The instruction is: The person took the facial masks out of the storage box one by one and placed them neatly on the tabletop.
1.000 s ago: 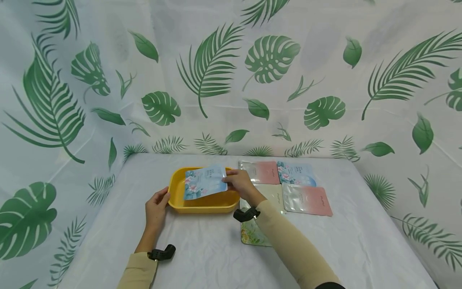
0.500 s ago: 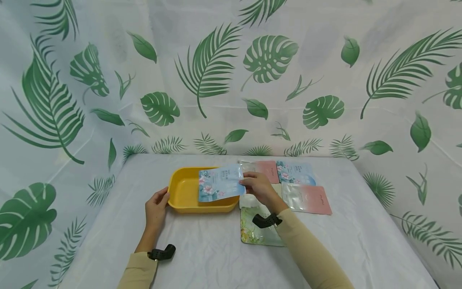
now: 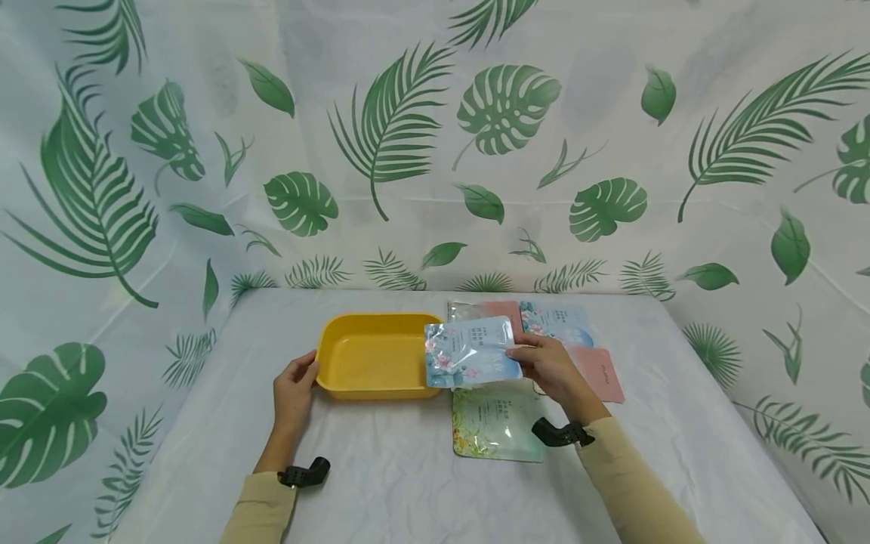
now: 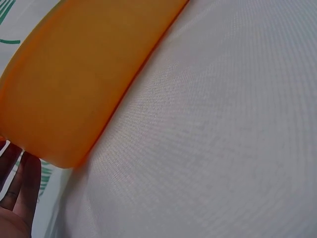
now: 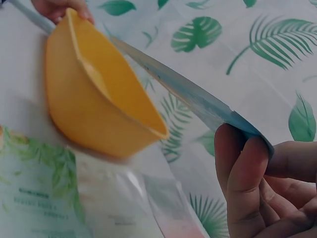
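Observation:
My right hand [image 3: 549, 369] pinches the right edge of a light blue sheet mask packet [image 3: 470, 353] with pink flowers. The packet is held up beside the right end of a yellow plastic basin [image 3: 377, 393], overlapping its corner in the head view. From the right wrist, thumb and fingers [image 5: 246, 173] meet on the packet's [image 5: 183, 91] edge, and it appears nearly edge-on. At the basin's left end, my left hand [image 3: 295, 389] grips the rim. Only its fingers [image 4: 30, 181] show against the basin wall [image 4: 84, 84] in the left wrist view. The inside of the basin shows bare yellow.
Several packets lie to the basin's right: a green one [image 3: 499, 427] in front, pink ones [image 3: 601, 374] to the right and behind, and another blue one [image 3: 559, 323] at the back. The raised packet covers part of them. A leaf-print curtain [image 3: 421, 151] stands behind the white-covered table [image 3: 381, 476].
My right hand has carried the blue packet rightward, from over the basin to beside its right end, above the other packets. My left hand and the basin have stayed in place.

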{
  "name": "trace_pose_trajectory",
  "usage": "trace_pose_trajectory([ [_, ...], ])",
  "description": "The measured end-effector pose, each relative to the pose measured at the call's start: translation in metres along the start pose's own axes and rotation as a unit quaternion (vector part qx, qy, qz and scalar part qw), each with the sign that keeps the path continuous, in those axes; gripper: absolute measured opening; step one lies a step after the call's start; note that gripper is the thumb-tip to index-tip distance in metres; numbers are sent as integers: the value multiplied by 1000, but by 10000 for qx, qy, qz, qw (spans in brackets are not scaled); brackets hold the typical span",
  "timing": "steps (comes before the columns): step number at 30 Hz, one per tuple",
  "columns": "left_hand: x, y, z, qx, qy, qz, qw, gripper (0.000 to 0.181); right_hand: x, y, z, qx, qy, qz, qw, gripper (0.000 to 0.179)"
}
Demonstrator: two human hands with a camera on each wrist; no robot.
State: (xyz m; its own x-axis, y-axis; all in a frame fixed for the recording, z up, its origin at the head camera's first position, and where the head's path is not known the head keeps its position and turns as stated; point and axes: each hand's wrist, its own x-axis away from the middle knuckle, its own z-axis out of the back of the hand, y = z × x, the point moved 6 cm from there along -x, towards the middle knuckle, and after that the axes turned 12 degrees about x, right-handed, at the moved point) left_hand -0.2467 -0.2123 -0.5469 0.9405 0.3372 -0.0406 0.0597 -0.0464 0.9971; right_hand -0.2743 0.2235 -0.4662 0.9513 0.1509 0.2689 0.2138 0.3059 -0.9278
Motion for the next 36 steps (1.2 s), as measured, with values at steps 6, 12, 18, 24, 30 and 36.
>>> trace_pose_trajectory([
  [6,-1,-1,0,-12,-11,-67,10000,38,17,19,25,149,175,-229,9995,51],
  [12,-1,-1,-1,53,-21,-98,9999,38,33,36,50,192,242,-315,9990,55],
  [18,-1,-1,-2,-38,-6,-102,9999,38,49,58,77,64,478,-726,9962,56],
  [24,-2,-2,0,-36,24,-74,10000,38,66,82,97,124,529,-1143,9920,73],
  [30,-2,-3,0,-122,55,-22,9999,39,79,102,115,230,654,-1389,9879,74],
  [36,-1,-3,1,-48,24,-24,10000,39,87,120,128,442,823,-1687,9812,71],
])
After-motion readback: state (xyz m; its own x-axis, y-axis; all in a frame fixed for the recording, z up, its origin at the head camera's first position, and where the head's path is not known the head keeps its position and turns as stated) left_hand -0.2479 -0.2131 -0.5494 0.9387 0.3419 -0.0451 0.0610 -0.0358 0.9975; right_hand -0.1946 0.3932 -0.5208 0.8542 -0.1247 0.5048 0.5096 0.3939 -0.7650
